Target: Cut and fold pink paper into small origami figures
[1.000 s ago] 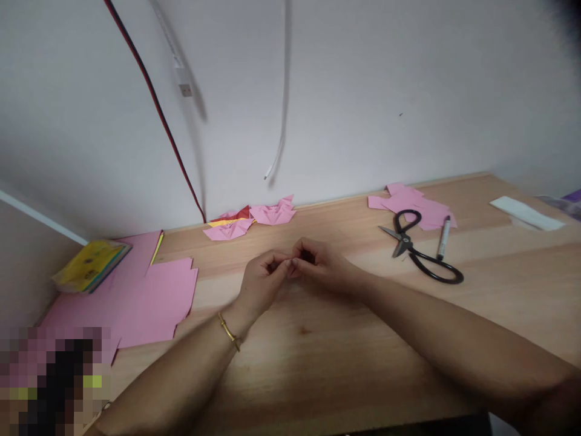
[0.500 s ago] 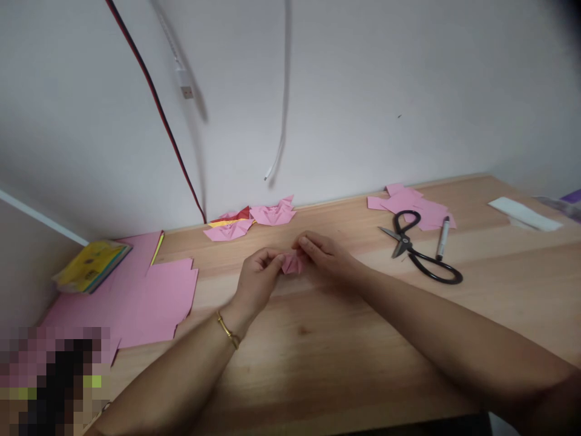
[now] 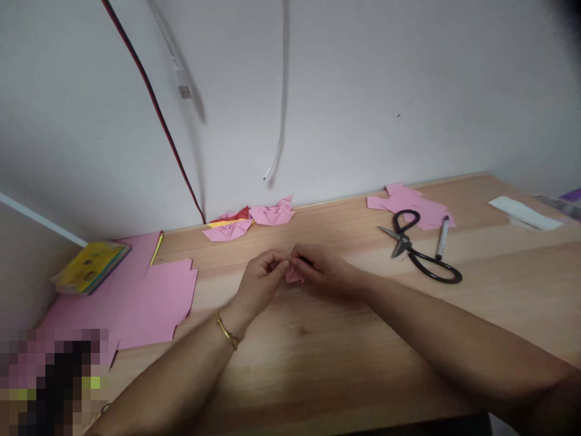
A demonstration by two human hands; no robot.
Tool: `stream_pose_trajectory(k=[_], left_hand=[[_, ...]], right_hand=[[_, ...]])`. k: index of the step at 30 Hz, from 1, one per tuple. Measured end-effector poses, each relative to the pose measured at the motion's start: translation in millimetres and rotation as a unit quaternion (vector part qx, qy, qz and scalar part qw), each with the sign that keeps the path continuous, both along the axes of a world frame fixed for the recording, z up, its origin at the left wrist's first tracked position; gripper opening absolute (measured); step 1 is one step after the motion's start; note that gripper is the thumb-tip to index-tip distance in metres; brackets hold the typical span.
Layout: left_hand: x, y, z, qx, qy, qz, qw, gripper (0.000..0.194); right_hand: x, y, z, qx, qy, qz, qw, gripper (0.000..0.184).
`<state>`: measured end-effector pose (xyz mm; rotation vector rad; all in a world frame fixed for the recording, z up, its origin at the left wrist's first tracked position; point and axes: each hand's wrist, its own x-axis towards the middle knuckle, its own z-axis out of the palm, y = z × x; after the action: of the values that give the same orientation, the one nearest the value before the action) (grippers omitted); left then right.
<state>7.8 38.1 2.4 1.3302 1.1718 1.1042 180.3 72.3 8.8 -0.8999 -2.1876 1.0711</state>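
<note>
A small folded piece of pink paper is held between my two hands above the wooden table. My left hand, with a gold bracelet at its wrist, pinches the paper between thumb and fingers. From the other side my right hand grips it too, its thumb close against the left thumb. Most of the paper is hidden by the fingers. Beyond the hands, folded pink paper shapes lie by the wall, one with a red and yellow piece.
Black-handled scissors lie open at the right, beside a marker and pink paper pieces. A white strip is farther right. Pink sheets and a yellow packet occupy the left. Cables hang along the wall.
My right hand has moved slightly down and left, so the two hands are now together. Less of the pink paper shows between them.
</note>
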Motion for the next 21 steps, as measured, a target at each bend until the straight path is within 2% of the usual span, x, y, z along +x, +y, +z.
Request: stream_pose_trajectory(k=[5, 9, 13, 21], left_hand=[[0.7, 0.0, -4.6, -0.03, -0.064, -0.015, 0.997, 0.017], [1.8, 2.0, -10.3, -0.06, -0.106, 0.025, 0.992, 0.018], [2.8, 2.6, -11.8, -0.05, -0.138, 0.062, 0.987, 0.015], [5.6, 1.0, -3.3, -0.039, -0.112, 0.049, 0.992, 0.017]], right_hand=[[0.5, -0.6, 2.4, -0.036, 0.028, 0.018, 0.999, 0.022], [-0.2, 3.2, -0.6, -0.032, 0.059, -0.011, 0.998, 0.026], [-0.7, 4.9, -1.1, -0.07, 0.083, -0.011, 0.994, 0.024], [-2.1, 4.9, -4.0, -0.053, 0.104, -0.036, 0.993, 0.014]])
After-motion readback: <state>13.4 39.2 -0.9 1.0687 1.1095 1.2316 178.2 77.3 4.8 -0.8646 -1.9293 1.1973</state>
